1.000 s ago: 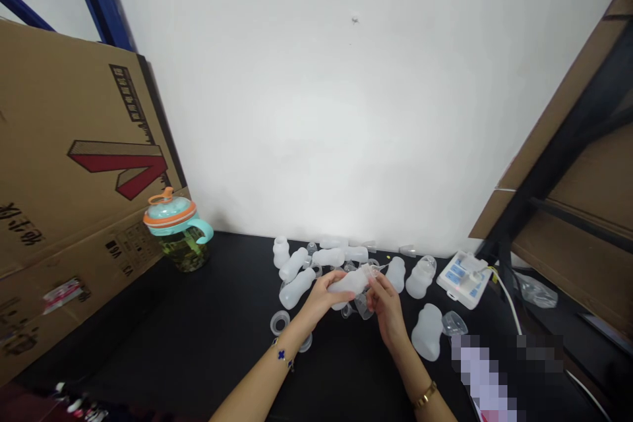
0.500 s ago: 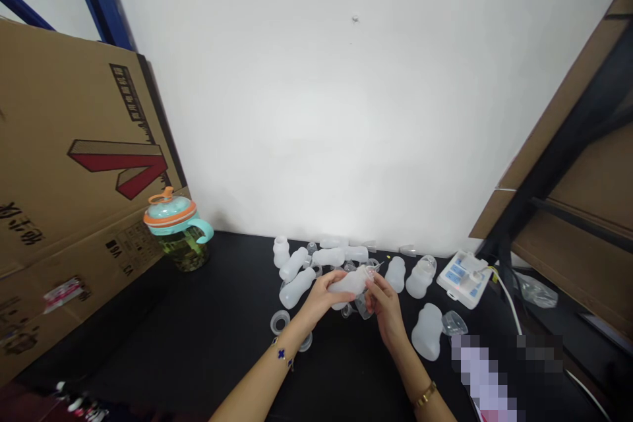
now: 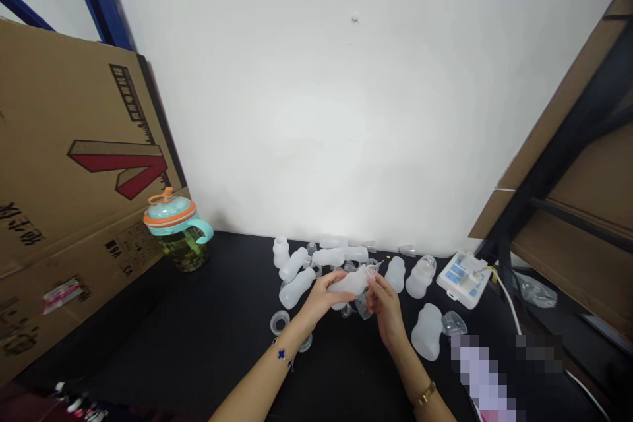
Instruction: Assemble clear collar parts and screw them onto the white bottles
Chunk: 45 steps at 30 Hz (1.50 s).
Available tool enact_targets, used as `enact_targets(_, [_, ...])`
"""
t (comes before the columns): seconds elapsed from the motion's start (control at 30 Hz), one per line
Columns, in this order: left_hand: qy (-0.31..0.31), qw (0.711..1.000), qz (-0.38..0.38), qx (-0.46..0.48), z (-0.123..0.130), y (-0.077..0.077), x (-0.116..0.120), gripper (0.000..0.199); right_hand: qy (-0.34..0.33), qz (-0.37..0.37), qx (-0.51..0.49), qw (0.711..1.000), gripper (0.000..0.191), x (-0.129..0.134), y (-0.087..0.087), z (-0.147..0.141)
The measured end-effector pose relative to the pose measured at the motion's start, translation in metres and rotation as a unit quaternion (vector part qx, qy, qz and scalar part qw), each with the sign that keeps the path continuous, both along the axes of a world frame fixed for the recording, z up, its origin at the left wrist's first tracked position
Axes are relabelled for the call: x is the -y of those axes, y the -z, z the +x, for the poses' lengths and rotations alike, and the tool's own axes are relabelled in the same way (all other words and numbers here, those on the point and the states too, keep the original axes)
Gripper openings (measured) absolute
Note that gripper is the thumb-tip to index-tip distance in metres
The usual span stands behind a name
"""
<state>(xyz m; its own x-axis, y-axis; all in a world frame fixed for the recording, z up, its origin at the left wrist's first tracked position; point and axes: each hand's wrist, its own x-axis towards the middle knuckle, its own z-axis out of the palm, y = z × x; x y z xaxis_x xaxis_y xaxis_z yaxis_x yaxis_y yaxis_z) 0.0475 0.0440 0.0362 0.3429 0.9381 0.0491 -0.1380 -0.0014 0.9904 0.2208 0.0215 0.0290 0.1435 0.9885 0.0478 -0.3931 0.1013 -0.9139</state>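
Two bare hands share one frosted bottle (image 3: 350, 283), a softly translucent piece with a curved body, held tilted in front of the other bottles with its neck toward the right. The left hand (image 3: 325, 293) wraps the body, thumb on the near side and fingers over the top; the right hand (image 3: 386, 302) pinches at the neck with its fingertips close together, and a thin, pale tip sticks out past them. What exactly those fingertips grip is too small to tell. Just behind the left hand, a smooth, milky bottle (image 3: 297, 289) lies on its side, and near the left wrist sits a flat, round ring (image 3: 280, 322) with an open centre. Right of the hands, a waisted bottle (image 3: 426, 332) lies beside a glossy, clear dome (image 3: 454, 324), while a bottle with a transparent cap (image 3: 420, 278) rests farther back. Beyond these is a boxy white case (image 3: 463, 279) with blue patches and a cable. Well to the left, across the matte black table (image 3: 198, 343), a see-through jug (image 3: 184, 245) full of green leaves stands against a printed cardboard box (image 3: 99, 204).
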Motion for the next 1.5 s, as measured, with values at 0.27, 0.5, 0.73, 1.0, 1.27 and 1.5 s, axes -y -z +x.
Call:
enact_targets(0.27, [0.004, 1.0, 0.001, 0.011, 0.0011, 0.0011, -0.0002, 0.052, 0.0, 0.0, 0.011, 1.0, 0.043, -0.0029, 0.0045, 0.001])
enact_targets(0.5, [0.011, 1.0, -0.004, 0.018, 0.0005, 0.0041, -0.0018, 0.052, -0.005, 0.0, 0.032, 0.999, 0.047, -0.0013, 0.0003, 0.001])
enact_targets(0.73, [0.018, 0.999, 0.002, 0.034, 0.001, 0.0065, -0.0031, 0.054, -0.005, 0.004, 0.042, 0.999, 0.046, -0.0006, 0.0009, 0.0004])
enact_targets(1.0, [0.016, 1.0, 0.0, 0.026, 0.0001, -0.0002, -0.0001, 0.056, 0.016, 0.004, 0.048, 0.999, 0.047, -0.0013, 0.0016, 0.0006])
enact_targets(1.27, [0.026, 0.999, 0.005, 0.023, 0.0, 0.0011, -0.0003, 0.055, 0.016, 0.006, 0.058, 0.998, 0.051, 0.001, -0.0011, 0.0])
enact_targets(1.5, [0.024, 1.0, -0.007, 0.015, 0.0003, -0.0023, 0.0016, 0.054, 0.03, 0.001, 0.038, 0.999, 0.067, 0.0019, -0.0029, -0.0014])
